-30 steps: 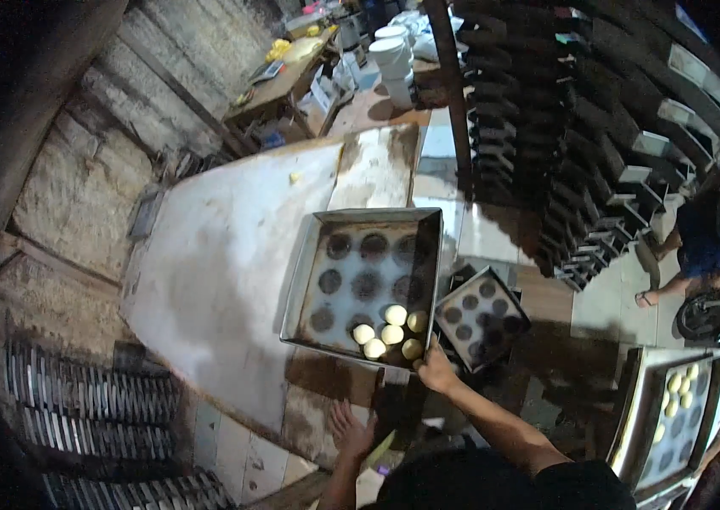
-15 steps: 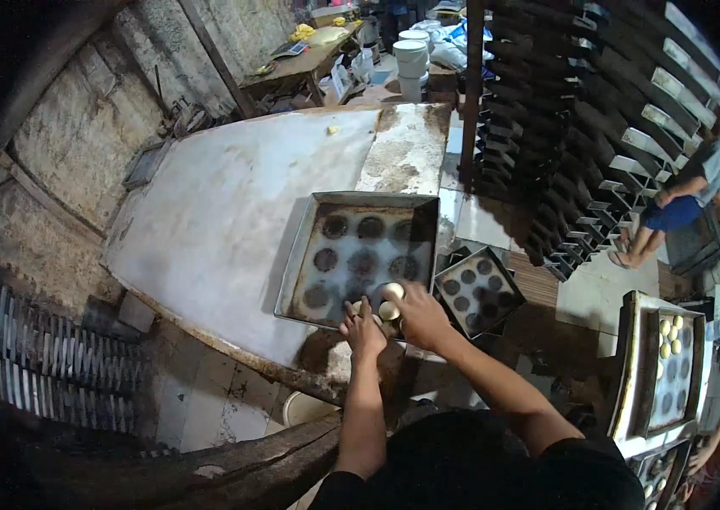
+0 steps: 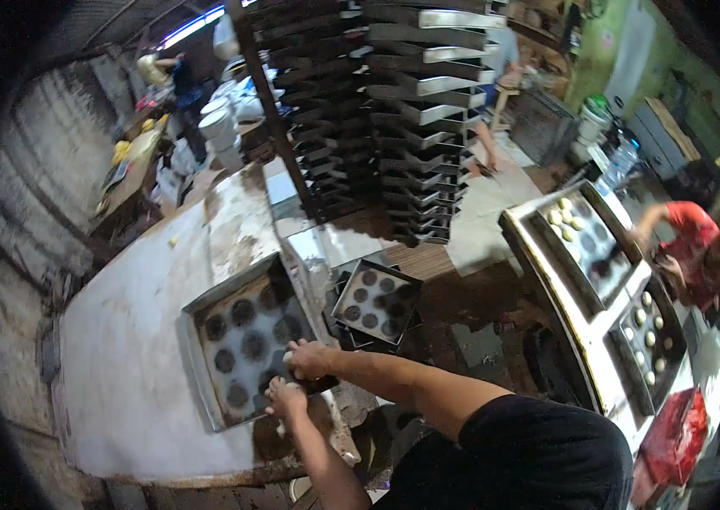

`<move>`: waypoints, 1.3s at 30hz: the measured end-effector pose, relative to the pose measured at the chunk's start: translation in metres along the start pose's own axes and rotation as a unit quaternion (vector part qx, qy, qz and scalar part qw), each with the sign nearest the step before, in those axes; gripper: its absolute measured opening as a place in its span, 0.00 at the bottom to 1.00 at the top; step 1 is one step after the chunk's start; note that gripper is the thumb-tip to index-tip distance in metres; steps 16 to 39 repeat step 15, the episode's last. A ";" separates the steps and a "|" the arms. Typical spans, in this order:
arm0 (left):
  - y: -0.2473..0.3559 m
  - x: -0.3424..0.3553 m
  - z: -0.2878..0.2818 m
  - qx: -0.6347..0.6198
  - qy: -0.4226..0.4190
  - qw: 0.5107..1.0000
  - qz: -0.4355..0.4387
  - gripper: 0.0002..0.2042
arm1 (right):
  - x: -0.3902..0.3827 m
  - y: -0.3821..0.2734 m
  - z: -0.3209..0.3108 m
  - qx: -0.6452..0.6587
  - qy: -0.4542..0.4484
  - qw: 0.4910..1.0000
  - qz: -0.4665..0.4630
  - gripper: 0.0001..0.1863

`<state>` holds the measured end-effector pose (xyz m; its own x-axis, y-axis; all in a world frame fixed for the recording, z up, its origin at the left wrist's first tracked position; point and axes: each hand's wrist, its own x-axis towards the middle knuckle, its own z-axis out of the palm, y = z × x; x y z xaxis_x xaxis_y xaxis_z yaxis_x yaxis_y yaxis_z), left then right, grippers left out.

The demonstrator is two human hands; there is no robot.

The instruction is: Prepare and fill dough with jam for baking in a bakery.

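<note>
A square metal baking tray [image 3: 198, 374] with rows of dark round marks on its pale base lies on the whitish table [image 3: 122, 357]. My right hand [image 3: 311, 359] is at the tray's near right side, fingers curled round a pale dough ball [image 3: 289, 359], mostly covered by them. Just below it, my left hand [image 3: 286, 398] is over the tray's near edge, its fingers bent in. A pale bit shows beside those fingers, but what they hold is too small to make out.
Smaller trays [image 3: 377, 302] are stacked right of the table. Beyond stands a tall rack of dark trays [image 3: 411, 127]. At right, another table [image 3: 538, 246] carries trays of dough balls [image 3: 566, 223], with a person in red [image 3: 691, 246] beside it. White buckets [image 3: 220, 127] stand far back.
My view has swung to the right, bringing the second table and the person in red into fuller view. Both hands stay at the tray's near side; fewer dough balls show between them.
</note>
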<state>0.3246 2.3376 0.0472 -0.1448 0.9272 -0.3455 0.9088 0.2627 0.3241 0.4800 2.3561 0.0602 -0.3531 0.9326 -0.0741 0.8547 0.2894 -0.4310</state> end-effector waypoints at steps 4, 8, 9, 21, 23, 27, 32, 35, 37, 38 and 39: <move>-0.007 0.011 0.001 0.035 0.003 0.999 -0.015 0.29 | -0.028 0.000 -0.044 0.203 0.109 0.973 -0.015 0.23; -0.084 0.037 -0.004 0.022 0.141 0.990 -0.003 0.28 | -0.112 0.005 -0.108 0.570 0.074 0.818 -0.010 0.26; 0.011 -0.004 0.006 0.046 0.007 0.999 0.027 0.28 | -0.187 0.071 -0.113 0.598 0.103 0.791 0.079 0.28; -0.062 0.082 0.007 -0.186 0.059 0.973 0.121 0.27 | -0.425 0.185 -0.164 0.611 0.340 0.686 0.200 0.26; -0.062 0.082 0.007 -0.186 0.059 0.973 0.121 0.27 | -0.425 0.185 -0.164 0.611 0.340 0.686 0.200 0.26; -0.062 0.082 0.007 -0.186 0.059 0.973 0.121 0.27 | -0.425 0.185 -0.164 0.611 0.340 0.686 0.200 0.26; -0.062 0.082 0.007 -0.186 0.059 0.973 0.121 0.27 | -0.425 0.185 -0.164 0.611 0.340 0.686 0.200 0.26; -0.062 0.082 0.007 -0.186 0.059 0.973 0.121 0.27 | -0.425 0.185 -0.164 0.611 0.340 0.686 0.200 0.26; -0.062 0.082 0.007 -0.186 0.059 0.973 0.121 0.27 | -0.425 0.185 -0.164 0.611 0.340 0.686 0.200 0.26; -0.062 0.082 0.007 -0.186 0.059 0.973 0.121 0.27 | -0.425 0.185 -0.164 0.611 0.340 0.686 0.200 0.26; -0.062 0.082 0.007 -0.186 0.059 0.973 0.121 0.27 | -0.425 0.185 -0.164 0.611 0.340 0.686 0.200 0.26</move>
